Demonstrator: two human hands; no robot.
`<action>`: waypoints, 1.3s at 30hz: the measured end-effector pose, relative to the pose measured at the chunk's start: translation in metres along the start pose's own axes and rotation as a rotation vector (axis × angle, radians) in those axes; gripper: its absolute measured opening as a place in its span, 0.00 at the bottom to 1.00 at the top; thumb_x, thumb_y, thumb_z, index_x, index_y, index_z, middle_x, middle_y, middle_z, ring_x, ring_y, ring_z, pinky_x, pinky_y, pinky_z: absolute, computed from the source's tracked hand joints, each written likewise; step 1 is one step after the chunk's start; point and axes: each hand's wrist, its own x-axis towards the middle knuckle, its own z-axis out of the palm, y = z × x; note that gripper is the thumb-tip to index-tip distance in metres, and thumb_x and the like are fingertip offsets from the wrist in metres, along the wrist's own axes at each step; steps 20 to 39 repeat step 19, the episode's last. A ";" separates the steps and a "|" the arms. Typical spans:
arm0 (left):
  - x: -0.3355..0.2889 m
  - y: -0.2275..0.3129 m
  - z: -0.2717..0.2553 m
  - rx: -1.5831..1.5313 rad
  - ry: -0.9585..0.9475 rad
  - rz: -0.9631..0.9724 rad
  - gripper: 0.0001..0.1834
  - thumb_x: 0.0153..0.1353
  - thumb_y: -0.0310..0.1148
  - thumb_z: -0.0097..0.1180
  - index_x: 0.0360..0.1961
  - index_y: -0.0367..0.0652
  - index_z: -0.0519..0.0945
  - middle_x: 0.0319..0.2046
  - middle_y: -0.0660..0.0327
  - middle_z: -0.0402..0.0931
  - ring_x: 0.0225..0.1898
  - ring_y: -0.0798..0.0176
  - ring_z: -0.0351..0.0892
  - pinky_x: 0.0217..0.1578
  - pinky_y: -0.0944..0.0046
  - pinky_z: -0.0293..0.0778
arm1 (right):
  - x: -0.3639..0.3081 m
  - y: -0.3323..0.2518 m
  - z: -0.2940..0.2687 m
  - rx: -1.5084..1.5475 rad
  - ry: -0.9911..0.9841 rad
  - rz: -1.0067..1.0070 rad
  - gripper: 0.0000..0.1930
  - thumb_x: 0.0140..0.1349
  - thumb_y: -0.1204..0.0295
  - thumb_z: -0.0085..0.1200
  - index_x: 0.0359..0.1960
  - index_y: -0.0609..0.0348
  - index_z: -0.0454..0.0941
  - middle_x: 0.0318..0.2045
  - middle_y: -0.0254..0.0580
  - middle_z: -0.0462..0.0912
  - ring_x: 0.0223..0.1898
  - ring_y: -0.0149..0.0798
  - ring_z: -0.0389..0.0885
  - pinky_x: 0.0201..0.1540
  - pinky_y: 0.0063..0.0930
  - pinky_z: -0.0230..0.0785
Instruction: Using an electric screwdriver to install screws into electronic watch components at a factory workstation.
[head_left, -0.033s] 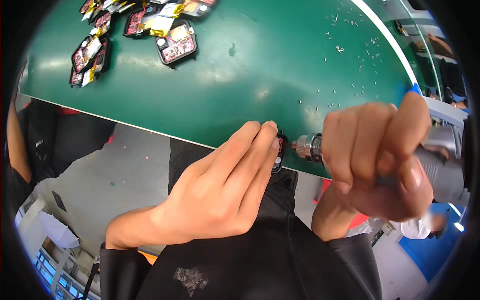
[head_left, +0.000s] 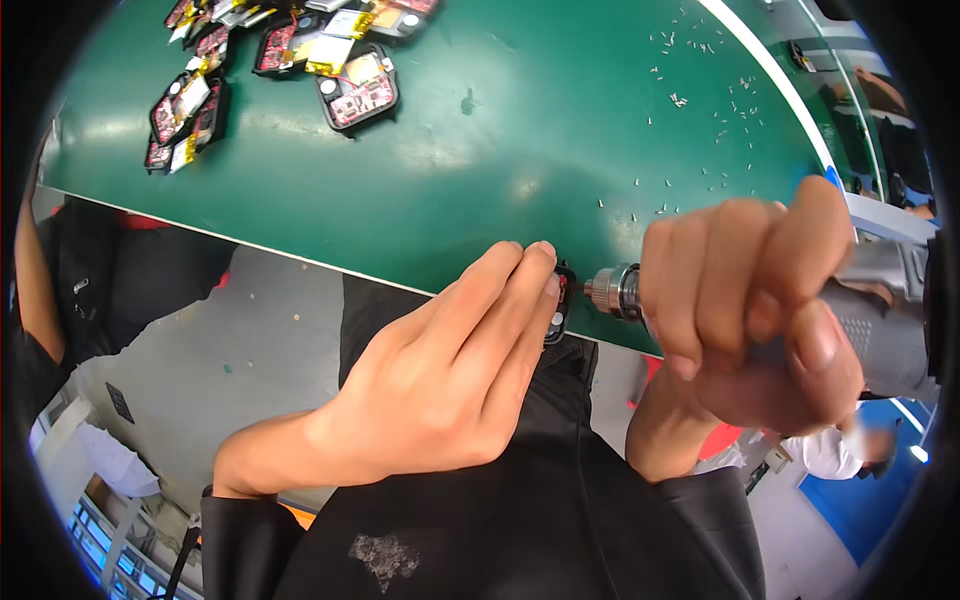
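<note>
At the near edge of the green table, my left hand (head_left: 440,375) lies over a small black device housing (head_left: 562,310) and holds it, fingers straight and close together. The hand covers most of the housing; a strip with a bit of red circuit board and a round pale part shows. My right hand (head_left: 750,310) is wrapped round a grey electric screwdriver (head_left: 880,345). Its metal chuck (head_left: 612,291) points left at the housing, very near it. Whether the tip touches a screw, I cannot tell.
Several open black housings (head_left: 358,92) with red boards and silver, yellow-taped batteries (head_left: 328,52) are at the far left of the table. Loose small screws (head_left: 678,101) are scattered at the far right. Another person's dark-clothed body (head_left: 130,270) is at the left.
Almost nothing differs. My right hand and the screwdriver have shifted very slightly; my left hand stays on the housing.
</note>
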 end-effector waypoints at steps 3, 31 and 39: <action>-0.010 0.004 0.001 -0.098 -0.075 -0.045 0.19 0.45 0.23 0.60 0.39 0.20 0.77 0.42 0.40 0.76 0.43 0.44 0.78 0.41 0.54 0.79 | -0.012 0.009 -0.001 0.007 0.085 -0.023 0.11 0.59 0.70 0.51 0.26 0.56 0.61 0.10 0.29 0.62 0.09 0.26 0.60 0.14 0.20 0.56; -0.019 0.024 0.026 0.097 -0.041 0.010 0.28 0.54 0.27 0.50 0.57 0.26 0.69 0.61 0.45 0.65 0.60 0.49 0.69 0.55 0.61 0.74 | -0.035 0.013 -0.016 0.305 0.216 -0.358 0.13 0.60 0.65 0.47 0.37 0.59 0.59 0.09 0.33 0.61 0.09 0.30 0.63 0.13 0.20 0.60; -0.019 0.024 0.026 0.097 -0.041 0.010 0.28 0.54 0.27 0.50 0.57 0.26 0.69 0.61 0.45 0.65 0.60 0.49 0.69 0.55 0.61 0.74 | -0.035 0.013 -0.016 0.305 0.216 -0.358 0.13 0.60 0.65 0.47 0.37 0.59 0.59 0.09 0.33 0.61 0.09 0.30 0.63 0.13 0.20 0.60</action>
